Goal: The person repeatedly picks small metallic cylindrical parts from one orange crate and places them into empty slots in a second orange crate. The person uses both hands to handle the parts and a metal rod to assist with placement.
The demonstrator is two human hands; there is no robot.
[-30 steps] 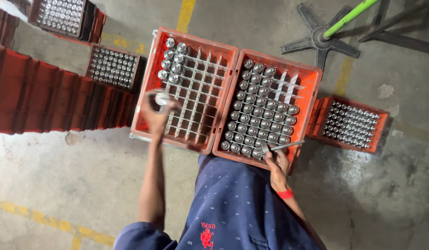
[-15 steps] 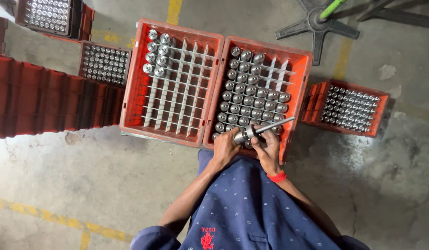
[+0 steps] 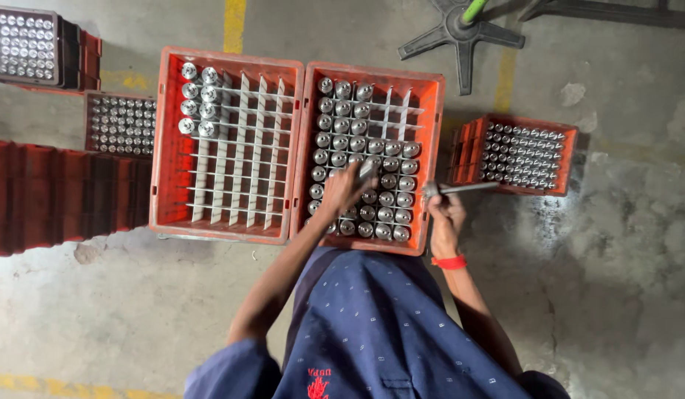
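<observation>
Left hand [image 3: 344, 188] reaching into right crate [image 3: 432, 133], fingers closing on a metal cylinder [image 3: 366, 170]; right hand [image 3: 446, 214] gripping rod tool [image 3: 460, 188].

A black star-shaped stand base [image 3: 460, 33] sits on concrete floor [image 3: 121, 310] near yellow painted lines [image 3: 234, 22].

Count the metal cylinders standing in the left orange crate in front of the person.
8, paired in four rows in the left crate's top-left corner, first at, last at. None seems hidden.
</observation>
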